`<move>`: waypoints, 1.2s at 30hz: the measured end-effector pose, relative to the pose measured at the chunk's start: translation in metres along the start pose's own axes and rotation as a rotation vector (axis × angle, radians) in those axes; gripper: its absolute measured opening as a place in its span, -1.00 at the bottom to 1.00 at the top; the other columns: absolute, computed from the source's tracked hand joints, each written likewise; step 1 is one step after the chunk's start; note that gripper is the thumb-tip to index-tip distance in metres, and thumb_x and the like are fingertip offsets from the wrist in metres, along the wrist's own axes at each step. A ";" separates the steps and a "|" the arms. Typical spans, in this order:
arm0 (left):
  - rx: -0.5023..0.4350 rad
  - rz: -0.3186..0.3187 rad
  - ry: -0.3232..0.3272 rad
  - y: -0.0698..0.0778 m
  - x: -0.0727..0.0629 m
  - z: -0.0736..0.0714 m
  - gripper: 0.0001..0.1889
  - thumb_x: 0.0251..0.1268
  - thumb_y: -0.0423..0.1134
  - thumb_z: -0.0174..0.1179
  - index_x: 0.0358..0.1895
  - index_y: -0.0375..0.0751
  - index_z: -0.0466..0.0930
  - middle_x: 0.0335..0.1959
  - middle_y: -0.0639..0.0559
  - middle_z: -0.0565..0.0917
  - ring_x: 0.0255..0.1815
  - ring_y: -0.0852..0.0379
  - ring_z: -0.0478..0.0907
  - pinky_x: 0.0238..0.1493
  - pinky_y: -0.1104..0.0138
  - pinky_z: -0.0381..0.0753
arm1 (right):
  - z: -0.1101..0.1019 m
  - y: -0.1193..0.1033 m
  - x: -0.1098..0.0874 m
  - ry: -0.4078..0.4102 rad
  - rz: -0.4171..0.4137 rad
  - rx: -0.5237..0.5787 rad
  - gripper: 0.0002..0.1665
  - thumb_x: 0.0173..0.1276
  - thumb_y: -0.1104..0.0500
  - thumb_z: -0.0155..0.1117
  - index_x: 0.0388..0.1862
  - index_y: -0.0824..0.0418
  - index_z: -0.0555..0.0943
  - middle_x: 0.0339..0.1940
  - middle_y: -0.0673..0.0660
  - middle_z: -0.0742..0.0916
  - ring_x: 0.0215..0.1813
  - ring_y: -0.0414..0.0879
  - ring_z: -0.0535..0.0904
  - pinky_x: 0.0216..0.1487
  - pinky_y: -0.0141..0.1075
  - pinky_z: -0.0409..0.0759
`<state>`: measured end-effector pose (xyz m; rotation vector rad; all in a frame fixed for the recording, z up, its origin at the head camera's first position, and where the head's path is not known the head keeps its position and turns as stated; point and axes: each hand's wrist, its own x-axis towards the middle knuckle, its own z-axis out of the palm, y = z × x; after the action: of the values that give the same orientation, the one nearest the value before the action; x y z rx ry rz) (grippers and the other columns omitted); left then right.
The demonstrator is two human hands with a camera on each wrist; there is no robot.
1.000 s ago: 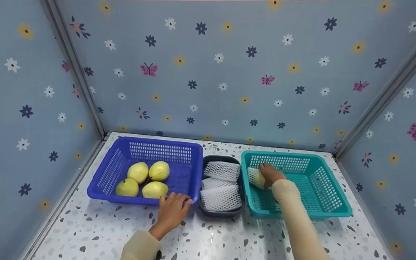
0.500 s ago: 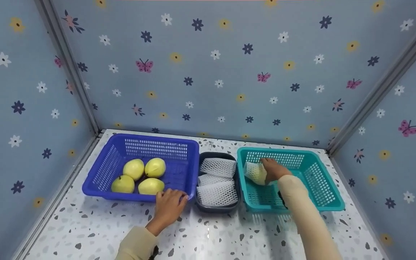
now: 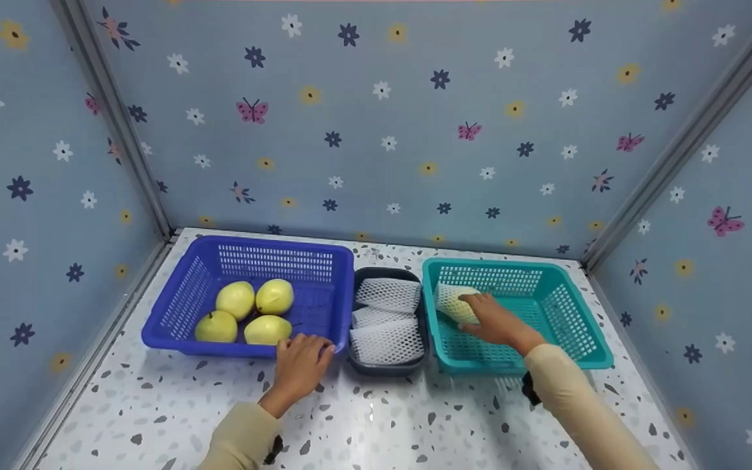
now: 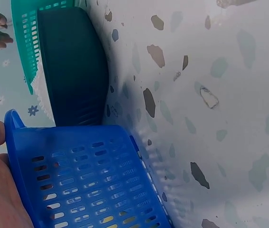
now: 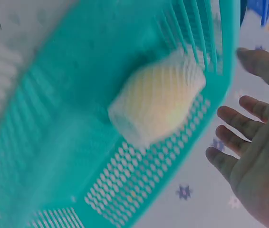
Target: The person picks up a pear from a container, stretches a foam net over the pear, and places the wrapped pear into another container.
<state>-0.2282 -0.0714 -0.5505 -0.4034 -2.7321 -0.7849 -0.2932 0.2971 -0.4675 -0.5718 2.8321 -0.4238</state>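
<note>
A yellow pear in a white foam net sleeve (image 3: 459, 303) lies at the left end of the teal basket (image 3: 518, 365). My right hand (image 3: 497, 320) hovers over that basket, fingers spread and holding nothing; the right wrist view shows a gap between the hand (image 5: 263, 128) and the sleeved pear (image 5: 158, 99). My left hand (image 3: 301, 365) rests on the front rim of the blue basket (image 3: 183, 344), near its right corner. The left wrist view has its fingers against the rim, fingertips partly hidden. Several bare yellow-green pears (image 3: 267, 329) sit in the blue basket.
Between the two baskets stands a dark grey bin (image 3: 389, 369) with several white foam net sleeves (image 3: 386, 341) in it. All three containers stand on a speckled white tabletop (image 3: 363, 431). Flower-patterned panels (image 3: 376, 117) enclose the back and both sides.
My right hand has let go of the sleeved pear and drawn back toward me and to the right. The left hand stays on the blue rim. The head view has shifted slightly.
</note>
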 end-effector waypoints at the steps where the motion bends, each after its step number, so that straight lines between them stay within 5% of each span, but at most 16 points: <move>1: 0.003 -0.002 0.002 0.000 0.000 0.000 -0.80 0.39 -0.15 0.09 -0.18 -0.17 0.64 -0.24 -0.02 0.65 -0.15 -0.04 0.47 -0.07 0.00 0.22 | 0.007 -0.002 -0.002 -0.002 0.008 0.013 -0.29 0.44 0.00 0.13 0.42 0.29 0.20 0.39 0.31 0.33 0.41 0.22 0.17 0.27 0.14 0.24; 10: -0.009 -0.007 -0.012 0.001 -0.001 0.001 -0.80 0.40 -0.15 0.07 -0.18 -0.17 0.64 -0.24 0.00 0.64 -0.16 -0.02 0.46 -0.04 -0.01 0.22 | 0.062 -0.009 -0.032 0.099 -0.032 0.061 -0.37 0.44 -0.22 0.00 0.26 0.19 0.44 0.21 0.17 0.55 0.25 0.10 0.43 0.17 0.08 0.39; 18: 0.000 -0.015 -0.005 0.000 -0.001 0.000 -0.79 0.39 -0.14 0.08 -0.18 -0.16 0.65 -0.24 0.00 0.64 -0.15 -0.02 0.46 -0.03 0.00 0.21 | 0.091 -0.010 -0.039 0.292 -0.103 -0.162 -0.52 0.48 -0.14 -0.03 -0.09 0.19 0.64 -0.19 0.11 0.70 -0.13 0.03 0.63 -0.13 0.01 0.57; 30: -0.009 0.017 0.003 -0.001 0.002 -0.002 -0.81 0.39 -0.17 0.08 -0.18 -0.16 0.64 -0.23 0.00 0.65 -0.16 -0.03 0.49 -0.07 0.01 0.24 | 0.110 0.001 -0.034 0.596 -0.278 -0.315 -0.76 0.40 0.02 0.16 -0.47 0.07 0.53 -0.59 -0.06 0.55 -0.52 -0.13 0.52 -0.51 -0.19 0.51; 36: -0.130 0.018 -0.032 -0.008 0.004 -0.012 -0.86 0.37 -0.23 0.11 -0.13 -0.17 0.60 -0.17 0.00 0.60 -0.08 -0.03 0.47 -0.06 0.02 0.28 | 0.113 0.003 -0.032 0.595 -0.267 -0.324 -0.75 0.40 0.00 0.14 -0.42 0.10 0.57 -0.55 -0.04 0.60 -0.49 -0.11 0.54 -0.48 -0.19 0.53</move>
<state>-0.2323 -0.0832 -0.5432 -0.4702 -2.7115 -0.9625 -0.2345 0.2860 -0.5686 -1.0471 3.4387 -0.1957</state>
